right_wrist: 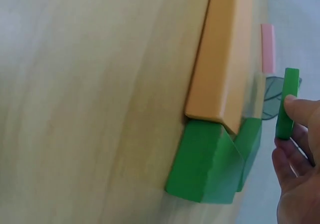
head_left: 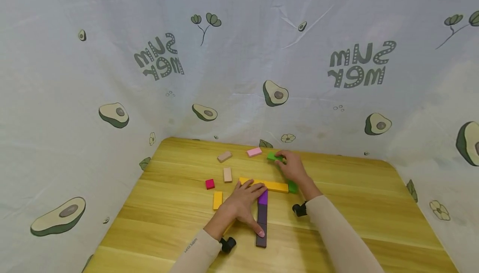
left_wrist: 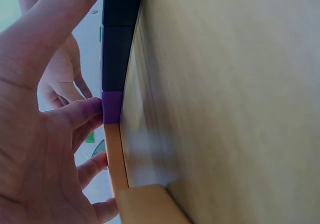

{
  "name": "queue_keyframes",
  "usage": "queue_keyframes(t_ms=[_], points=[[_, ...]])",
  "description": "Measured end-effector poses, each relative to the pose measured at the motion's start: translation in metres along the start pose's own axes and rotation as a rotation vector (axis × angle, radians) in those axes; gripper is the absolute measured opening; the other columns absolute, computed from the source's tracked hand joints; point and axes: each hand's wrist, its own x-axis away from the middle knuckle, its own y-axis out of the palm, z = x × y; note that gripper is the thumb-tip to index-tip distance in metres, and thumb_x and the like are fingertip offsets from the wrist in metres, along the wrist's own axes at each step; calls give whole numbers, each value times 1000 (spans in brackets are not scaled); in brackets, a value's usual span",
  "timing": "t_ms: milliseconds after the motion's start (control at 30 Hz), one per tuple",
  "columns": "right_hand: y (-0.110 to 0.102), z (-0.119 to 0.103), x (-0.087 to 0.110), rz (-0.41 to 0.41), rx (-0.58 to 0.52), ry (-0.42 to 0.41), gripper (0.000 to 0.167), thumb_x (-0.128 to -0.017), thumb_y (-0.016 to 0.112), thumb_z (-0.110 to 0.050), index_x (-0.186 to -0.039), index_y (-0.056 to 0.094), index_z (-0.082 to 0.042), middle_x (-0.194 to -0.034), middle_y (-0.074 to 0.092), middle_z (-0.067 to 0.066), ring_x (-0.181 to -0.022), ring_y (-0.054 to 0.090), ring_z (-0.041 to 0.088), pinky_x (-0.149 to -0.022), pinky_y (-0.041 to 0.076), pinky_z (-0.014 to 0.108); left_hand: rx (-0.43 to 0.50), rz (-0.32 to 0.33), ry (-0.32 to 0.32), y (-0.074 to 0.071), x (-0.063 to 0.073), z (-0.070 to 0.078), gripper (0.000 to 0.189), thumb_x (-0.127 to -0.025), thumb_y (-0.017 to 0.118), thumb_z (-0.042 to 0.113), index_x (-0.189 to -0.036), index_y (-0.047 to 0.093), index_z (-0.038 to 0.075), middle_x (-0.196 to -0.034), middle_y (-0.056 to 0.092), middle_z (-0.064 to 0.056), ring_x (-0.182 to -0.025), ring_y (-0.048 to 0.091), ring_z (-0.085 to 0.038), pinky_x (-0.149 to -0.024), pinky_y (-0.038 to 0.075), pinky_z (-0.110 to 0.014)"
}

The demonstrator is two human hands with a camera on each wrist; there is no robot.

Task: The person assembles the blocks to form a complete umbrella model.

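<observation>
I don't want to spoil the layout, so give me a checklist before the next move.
1. Right hand pinching the held green block: ok.
2. Left hand touching the purple block: ok.
3. Purple block meeting the yellow row: ok.
4. Green end block against the yellow row: ok.
5. Held green block touching the yellow row: not ok, it is apart.
6. Gap between held green block and pink block: ok, visible.

Yellow-brown wood-grain tabletop (head_left: pixel 359 219), smooth with a soft sheen. Slim green rectangular block (right_wrist: pixel 288 83) and long orange rectangular block (right_wrist: pixel 216 58): smooth, matt. Creased white avocado-printed cloth backdrop (head_left: pixel 239 65); matt beige cloth sleeve (head_left: pixel 340 233).
</observation>
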Motion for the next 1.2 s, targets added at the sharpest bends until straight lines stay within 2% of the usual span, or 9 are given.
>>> queue_keyframes(t_ms=[233, 633, 1000, 1200], points=[[12, 0, 4, -32, 5, 33, 25, -100, 68, -13, -123, 70, -4, -129, 68, 19, -110, 63, 35, -97, 54, 52, 2, 9, -4, 3, 0, 0, 137, -56, 82, 83, -166, 20, 31, -172, 19, 12, -161, 12, -26, -128, 13, -62], [18, 7, 4, -43, 28, 63, 24, -100, 68, -13, -122, 70, -5, -133, 66, 20, -125, 60, 41, -110, 47, 57, -2, 7, -4, 4, -1, 1, 138, -55, 82, 84, -166, 20, 31, -172, 18, 13, -162, 11, -25, -128, 12, -62], [16, 9, 2, -66, 8, 76, 30, -101, 66, -13, -130, 66, -4, -138, 63, 22, -130, 57, 42, -113, 44, 58, -13, 4, -1, 4, -3, -1, 138, -55, 80, 86, -166, 19, 32, -172, 17, 13, -162, 11, -24, -128, 12, -62], [14, 11, 2, -77, -3, 73, 29, -102, 63, -10, -130, 66, -3, -136, 64, 22, -126, 58, 40, -111, 45, 58, -13, 11, -4, 4, -3, -3, 138, -55, 81, 85, -166, 18, 33, -172, 18, 13, -162, 11, -24, -128, 13, -62]])
